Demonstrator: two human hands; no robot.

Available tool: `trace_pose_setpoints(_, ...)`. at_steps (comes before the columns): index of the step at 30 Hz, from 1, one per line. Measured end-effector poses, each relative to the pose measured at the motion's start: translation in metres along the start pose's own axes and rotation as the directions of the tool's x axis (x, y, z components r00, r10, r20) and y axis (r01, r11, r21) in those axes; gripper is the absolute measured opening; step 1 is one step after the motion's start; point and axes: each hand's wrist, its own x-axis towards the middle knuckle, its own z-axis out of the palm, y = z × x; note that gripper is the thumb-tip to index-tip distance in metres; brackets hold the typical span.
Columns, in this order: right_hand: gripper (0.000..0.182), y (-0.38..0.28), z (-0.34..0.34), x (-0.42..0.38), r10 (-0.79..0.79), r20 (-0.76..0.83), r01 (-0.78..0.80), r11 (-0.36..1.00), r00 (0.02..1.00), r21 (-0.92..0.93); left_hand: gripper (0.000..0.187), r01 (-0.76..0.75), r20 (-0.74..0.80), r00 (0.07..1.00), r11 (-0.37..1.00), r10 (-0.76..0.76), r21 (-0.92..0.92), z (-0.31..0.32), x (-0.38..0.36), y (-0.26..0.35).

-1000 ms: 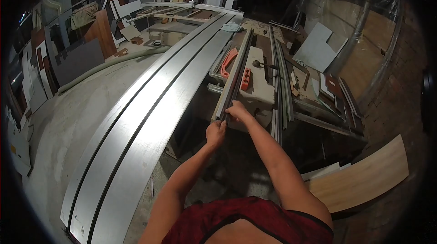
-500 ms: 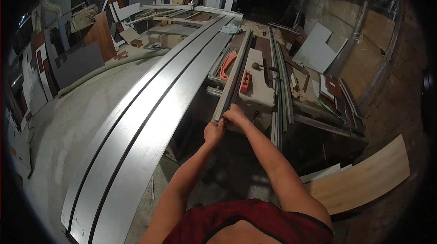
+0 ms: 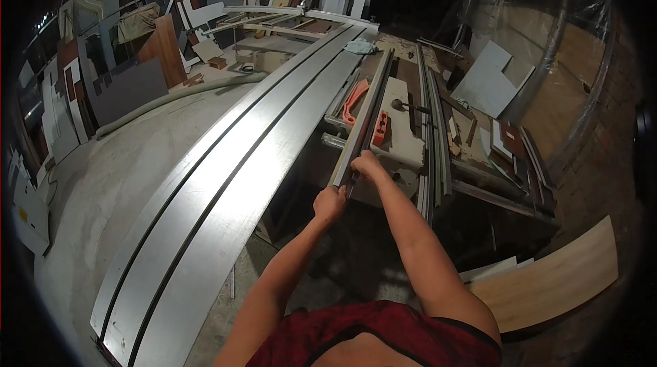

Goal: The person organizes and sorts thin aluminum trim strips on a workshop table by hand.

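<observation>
Long, narrow profile strips (image 3: 363,124) lie side by side over the saw table, their near ends pointing toward me. My left hand (image 3: 330,203) is closed around the near end of these strips. A little farther along, on the right side, my right hand (image 3: 368,166) grips the same bundle with curled fingers. Its fingertips and the undersides of the strips are hidden. An orange push handle (image 3: 355,101) rests left of the strips, and a red-orange block with holes (image 3: 380,129) sits close on their right.
A long metal sliding table (image 3: 226,185) with two dark grooves runs along my left. More long strips (image 3: 432,134) lie to the right, beside a dark hammer-like tool (image 3: 408,106). A curved wood panel (image 3: 554,281) is low at right. Boards (image 3: 130,83) lean at far left.
The view has shifted slightly, so the scene sits farther right and lower. My right hand has moved a little forward along the strips; my left hand stays at their near end.
</observation>
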Motion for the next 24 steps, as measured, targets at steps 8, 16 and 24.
trace_pose_setpoints(8, 0.03, -0.006, -0.009, 0.01, 0.021, 0.043, -0.021, 1.0, 0.999, 0.009, 0.041, -0.058, -0.038, 0.997, 0.997, 0.06, 0.045, 0.0, -0.002, 0.0)
trace_pose_setpoints(16, 0.03, -0.004, -0.01, 0.035, 0.079, 0.076, -0.08, 0.997, 0.994, 0.012, 0.041, -0.07, -0.012, 0.997, 0.994, 0.071, 0.083, 0.002, 0.002, -0.004)
trace_pose_setpoints(24, 0.032, -0.011, -0.015, 0.038, 0.127, 0.084, -0.131, 0.991, 0.988, 0.04, 0.042, -0.068, -0.025, 0.997, 0.994, 0.07, 0.088, 0.005, 0.004, -0.006)
